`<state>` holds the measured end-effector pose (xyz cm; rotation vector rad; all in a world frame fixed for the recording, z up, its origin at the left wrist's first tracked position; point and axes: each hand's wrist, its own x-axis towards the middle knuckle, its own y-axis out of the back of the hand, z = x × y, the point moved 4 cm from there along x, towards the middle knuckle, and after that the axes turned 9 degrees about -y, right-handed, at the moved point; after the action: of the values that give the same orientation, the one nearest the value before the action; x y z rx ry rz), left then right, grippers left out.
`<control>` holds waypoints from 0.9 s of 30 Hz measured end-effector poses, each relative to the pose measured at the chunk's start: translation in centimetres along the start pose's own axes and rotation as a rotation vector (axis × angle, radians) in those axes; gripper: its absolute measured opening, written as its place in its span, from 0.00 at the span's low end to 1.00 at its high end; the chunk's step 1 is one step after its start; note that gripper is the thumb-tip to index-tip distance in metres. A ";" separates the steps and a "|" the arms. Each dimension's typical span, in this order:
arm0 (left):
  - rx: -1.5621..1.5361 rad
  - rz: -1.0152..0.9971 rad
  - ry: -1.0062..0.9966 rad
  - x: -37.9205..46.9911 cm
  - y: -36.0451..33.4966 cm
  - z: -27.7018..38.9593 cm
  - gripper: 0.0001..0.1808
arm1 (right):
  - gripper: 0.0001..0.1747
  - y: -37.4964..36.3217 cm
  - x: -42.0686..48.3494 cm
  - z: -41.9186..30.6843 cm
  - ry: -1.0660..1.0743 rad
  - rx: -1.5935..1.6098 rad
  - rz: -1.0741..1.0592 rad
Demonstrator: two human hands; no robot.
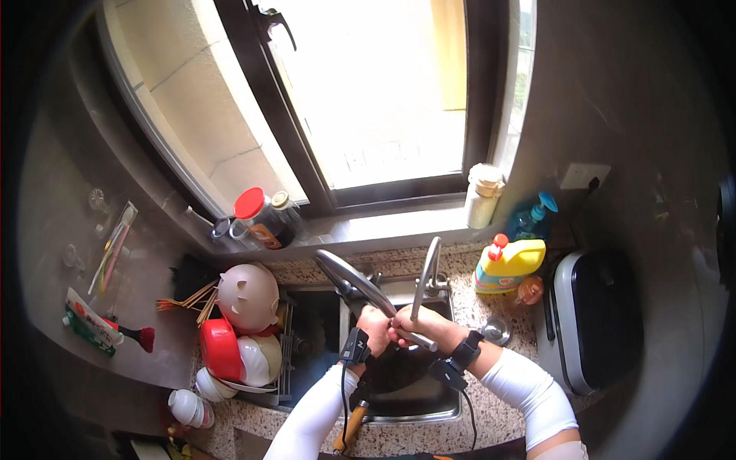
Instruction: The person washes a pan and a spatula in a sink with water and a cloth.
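Note:
My left hand [375, 329] and my right hand [431, 329] meet over the right basin of a steel double sink [458, 397]. The curved metal faucet [353, 275] passes in front of them, its end [424, 341] between my wrists. My fingertips come together by the spout, and the spout partly hides them. Whether anything is held between them cannot be seen. Beneath my hands a dark pan [397, 368] rests in the basin. Its wooden handle [352, 425] sticks out over the front edge. A second, thinner gooseneck tap [426, 276] rises just behind my right hand.
On the left, a dish rack [285, 368] holds a red bowl [220, 348] and a pinkish colander [247, 296]. To the right stand a yellow detergent bottle [509, 267], a blue pump bottle [529, 221] and a black-lidded bin [604, 322]. Jars [261, 218] line the windowsill.

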<state>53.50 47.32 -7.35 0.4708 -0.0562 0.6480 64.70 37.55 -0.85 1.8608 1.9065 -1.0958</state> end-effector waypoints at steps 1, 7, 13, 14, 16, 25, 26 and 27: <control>0.369 -0.160 -0.280 0.1 0.3 3.0 0.09 | 0.10 0.0 0.9 0.3 -0.110 0.043 0.036; 0.257 0.130 -0.250 -1.7 0.8 5.6 0.17 | 0.05 1.5 4.9 2.1 -0.061 0.235 0.136; 0.409 0.257 -0.132 -1.8 -0.2 10.1 0.18 | 0.08 2.8 7.1 2.5 -0.033 0.380 -0.115; 0.318 0.231 -0.117 -1.9 -0.5 9.4 0.19 | 0.09 4.1 9.2 4.3 -0.031 0.365 -0.118; 0.103 0.189 -0.019 -2.7 -0.1 7.2 0.22 | 0.09 2.7 8.2 4.5 -0.021 0.342 -0.109; -0.554 -0.069 0.337 -2.3 -2.3 4.8 0.15 | 0.28 1.8 -8.9 3.1 -0.061 -0.498 0.215; -0.594 -0.050 0.338 -2.7 -2.4 2.7 0.16 | 0.28 1.0 -10.3 2.8 -0.019 -0.565 0.213; -0.592 -0.038 0.369 -2.4 -2.4 2.8 0.17 | 0.27 1.1 -11.7 2.6 0.020 -0.627 0.227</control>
<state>53.27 43.06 -6.34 -0.2204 0.1094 0.6378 66.60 27.03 4.65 1.6587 1.7206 -0.3452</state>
